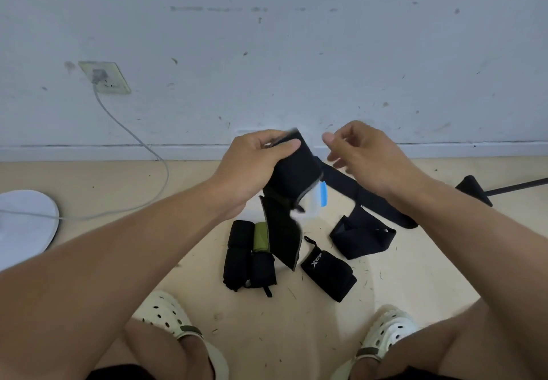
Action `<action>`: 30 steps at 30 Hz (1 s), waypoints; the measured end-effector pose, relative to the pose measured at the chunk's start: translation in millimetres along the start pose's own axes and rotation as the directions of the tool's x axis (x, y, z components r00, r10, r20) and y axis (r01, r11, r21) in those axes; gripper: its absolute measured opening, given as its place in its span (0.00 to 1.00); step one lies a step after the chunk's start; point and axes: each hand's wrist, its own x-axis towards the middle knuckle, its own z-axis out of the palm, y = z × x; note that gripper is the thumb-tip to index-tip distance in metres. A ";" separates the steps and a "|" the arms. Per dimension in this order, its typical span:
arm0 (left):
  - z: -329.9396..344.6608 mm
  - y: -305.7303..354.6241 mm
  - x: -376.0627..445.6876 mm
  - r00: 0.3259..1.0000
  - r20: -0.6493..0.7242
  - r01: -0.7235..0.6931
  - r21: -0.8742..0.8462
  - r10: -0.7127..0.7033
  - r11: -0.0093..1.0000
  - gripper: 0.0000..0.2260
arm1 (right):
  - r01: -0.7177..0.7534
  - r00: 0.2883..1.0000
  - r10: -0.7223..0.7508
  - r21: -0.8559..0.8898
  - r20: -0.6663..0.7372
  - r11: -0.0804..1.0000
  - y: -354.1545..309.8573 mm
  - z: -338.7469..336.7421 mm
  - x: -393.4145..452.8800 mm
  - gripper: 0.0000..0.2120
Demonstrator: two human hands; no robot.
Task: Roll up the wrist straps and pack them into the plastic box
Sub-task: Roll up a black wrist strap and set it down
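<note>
Left hand [261, 160] raised, gripping black wrist strap [296, 169], right hand [364, 157] beside, fingers loose, holding nothing

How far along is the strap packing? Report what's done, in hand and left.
Done: three rolled straps lie on the floor beside a rolled logo strap. In hand: the left hand grips a part-rolled strap, its tail hanging; the right hand hovers open beside it. Left: a loose strap still needs rolling, and nothing shows packed in the box, which is mostly hidden.
</note>
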 end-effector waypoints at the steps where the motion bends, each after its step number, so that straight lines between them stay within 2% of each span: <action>1: -0.2 0.8 -0.7 1.000 0.010 0.001 0.026 -0.001 1.000 0.05 | 0.029 0.999 -0.028 -0.038 0.020 0.999 -0.4 -1.7 0.4 0.07; 3: -0.1 1.7 -2.2 0.998 0.070 -0.011 0.082 0.005 0.997 0.08 | 0.109 0.975 -0.082 -0.121 0.205 0.987 3.8 -4.1 2.9 0.24; 4: 0.1 2.9 -3.5 0.994 0.108 -0.019 0.105 0.007 0.994 0.08 | 0.119 0.942 -0.070 -0.134 0.327 0.984 5.5 -5.1 2.7 0.28; 7: 0.4 2.5 -4.3 0.986 0.166 -0.030 0.158 0.004 0.987 0.09 | 0.141 0.763 -0.010 -0.152 0.646 0.978 9.5 -5.6 -0.8 0.21; 9: -0.9 2.7 -3.8 0.987 0.162 -0.013 0.202 -0.021 0.979 0.10 | 0.085 0.689 0.007 -0.090 0.725 0.992 8.5 -11.0 -3.9 0.15; 12: -4.6 1.6 -1.1 0.990 0.117 0.043 0.276 -0.078 0.960 0.12 | 0.015 0.665 0.008 -0.023 0.747 1.000 7.6 -23.4 -5.2 0.11; 14: -7.4 -1.4 2.7 0.994 0.043 0.081 0.347 -0.102 0.935 0.13 | -0.044 0.677 0.033 -0.004 0.735 0.999 7.7 -30.8 -4.1 0.15; 16: -9.8 -5.2 5.5 0.994 -0.020 0.105 0.394 -0.105 0.913 0.10 | -0.100 0.686 0.029 0.056 0.727 0.993 8.6 -35.3 -4.0 0.16; 18: -11.3 -7.3 6.6 0.993 -0.053 0.116 0.385 -0.103 0.916 0.05 | -0.118 0.725 -0.016 0.147 0.689 0.982 8.8 -35.8 -3.7 0.11; 19: -11.4 -7.4 6.6 0.994 -0.052 0.109 0.375 -0.097 0.920 0.06 | -0.135 0.754 -0.031 0.201 0.657 0.970 7.6 -34.6 -3.5 0.09; 21: -9.0 -7.5 6.8 0.998 -0.015 0.068 0.353 -0.067 0.933 0.09 | -0.176 0.794 -0.030 0.277 0.607 0.945 7.1 -32.2 -2.0 0.10; 26: 3.9 -3.1 -2.3 0.976 0.205 0.025 0.245 -0.077 0.969 0.15 | -0.224 0.817 -0.036 0.375 0.575 0.899 8.3 -25.8 1.5 0.10; 28: 7.4 -1.9 -6.4 0.958 0.270 0.040 0.206 -0.096 0.978 0.15 | -0.229 0.832 -0.032 0.396 0.554 0.889 9.8 -23.9 3.1 0.10; 30: 8.6 -2.7 -7.1 0.962 0.265 0.007 0.235 -0.071 0.972 0.12 | -0.232 0.842 -0.027 0.406 0.539 0.884 10.6 -23.0 3.7 0.11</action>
